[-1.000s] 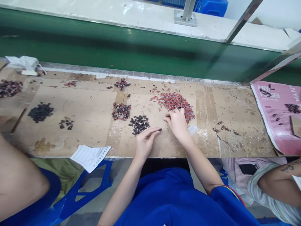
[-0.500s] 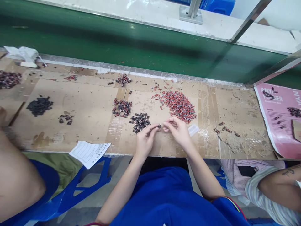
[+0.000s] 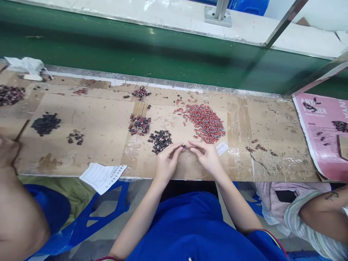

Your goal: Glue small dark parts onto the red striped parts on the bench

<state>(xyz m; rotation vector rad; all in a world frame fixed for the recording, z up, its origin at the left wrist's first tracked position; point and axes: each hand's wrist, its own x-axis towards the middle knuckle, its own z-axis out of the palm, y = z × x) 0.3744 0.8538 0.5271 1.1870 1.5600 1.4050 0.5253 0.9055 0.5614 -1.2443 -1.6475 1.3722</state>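
Observation:
Thumb and forefinger of my left hand (image 3: 168, 161) pinch a small black part (image 3: 184, 146) over the cardboard. Facing it, my right hand (image 3: 208, 156) is closed at the fingertips close to that part; whatever is between them is too small to name. Just beyond my right hand lies a large pile of small red and grey parts (image 3: 208, 123). A pile of small black parts with coppery bits (image 3: 160, 140) sits beyond my left hand. Further left is a heap of red-and-black pieces (image 3: 140, 124).
A clear plastic piece (image 3: 222, 148) lies beside my right wrist. Another black pile (image 3: 46, 124) and a white paper slip (image 3: 102, 177) are to the left. A co-worker's arm (image 3: 16, 203) reaches in at left, another person's arm (image 3: 323, 214) at right. A green panel (image 3: 163, 54) borders the bench.
The fingers of my right hand have tilted lower and come slightly nearer the black part. My left hand stays almost in place. The co-worker's hand at left has come further into view.

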